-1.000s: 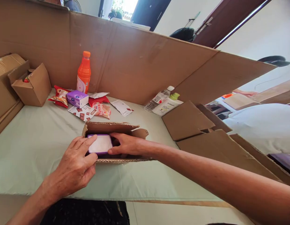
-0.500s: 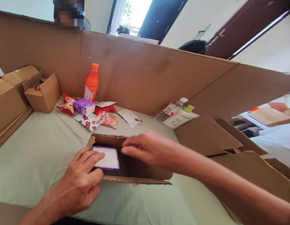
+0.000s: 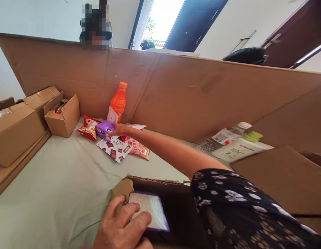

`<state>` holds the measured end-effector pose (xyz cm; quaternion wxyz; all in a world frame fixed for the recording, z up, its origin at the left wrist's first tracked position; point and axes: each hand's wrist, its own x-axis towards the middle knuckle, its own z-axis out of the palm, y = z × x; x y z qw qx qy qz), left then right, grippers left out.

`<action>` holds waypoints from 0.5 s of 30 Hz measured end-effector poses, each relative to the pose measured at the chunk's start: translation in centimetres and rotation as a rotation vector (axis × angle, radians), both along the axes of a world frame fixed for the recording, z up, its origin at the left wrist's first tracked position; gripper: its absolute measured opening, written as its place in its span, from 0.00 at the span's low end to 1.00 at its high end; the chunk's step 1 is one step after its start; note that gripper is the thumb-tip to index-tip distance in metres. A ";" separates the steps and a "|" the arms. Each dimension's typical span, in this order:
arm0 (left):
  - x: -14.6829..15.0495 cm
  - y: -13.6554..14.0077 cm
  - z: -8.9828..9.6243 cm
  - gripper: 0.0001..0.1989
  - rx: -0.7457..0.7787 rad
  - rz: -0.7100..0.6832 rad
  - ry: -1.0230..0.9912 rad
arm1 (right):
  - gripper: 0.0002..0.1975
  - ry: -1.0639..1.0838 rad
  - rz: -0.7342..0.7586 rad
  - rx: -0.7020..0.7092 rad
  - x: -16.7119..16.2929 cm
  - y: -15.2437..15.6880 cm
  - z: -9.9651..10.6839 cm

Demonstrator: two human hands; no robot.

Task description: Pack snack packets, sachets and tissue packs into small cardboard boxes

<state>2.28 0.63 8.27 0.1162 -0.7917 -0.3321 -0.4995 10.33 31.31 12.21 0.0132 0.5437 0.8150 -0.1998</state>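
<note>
A small purple tissue pack lies at the far side of the cloth, and my right hand reaches out and closes on its right end. Close to me stands an open cardboard box; a white-and-purple pack sits inside at its left end. My left hand is curled over that end of the box, fingertips against the pack. Around the tissue pack lie a red snack bag, a white-and-brown packet and a pink snack bag. An orange bottle stands just behind.
A tall cardboard wall closes off the back. Cardboard boxes line the left, with a small open box beside them. A clear bottle and a white pouch with green cap lie right. A person is beyond the wall.
My right hand has gone from above the open box to the far tissue pack and taken hold of it. My left hand stays at the box's left end. The view has shifted.
</note>
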 end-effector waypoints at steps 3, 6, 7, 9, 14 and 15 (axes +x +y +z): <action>-0.5 0.1 0.7 0.11 -0.016 -0.032 0.022 | 0.48 0.031 -0.001 -0.008 -0.4 0.1 0.2; -1.6 -0.3 2.5 0.06 -0.178 -0.149 0.162 | 0.40 0.071 -0.005 -0.020 1.2 -1.4 2.5; -2.1 -0.4 3.2 0.04 -0.247 -0.184 0.217 | 0.37 0.095 -0.006 -0.021 2.2 -2.2 3.7; -2.7 -0.4 4.7 0.04 -0.353 -0.238 0.324 | 0.32 0.192 0.007 -0.002 4.8 -4.7 6.5; -3.0 0.9 7.6 0.06 -0.404 -0.306 0.499 | 0.32 0.559 0.007 -0.013 12.7 -15.9 13.2; -3.0 1.1 8.0 0.06 -0.421 -0.311 0.535 | 0.31 0.614 -0.010 -0.049 14.2 -18.5 14.1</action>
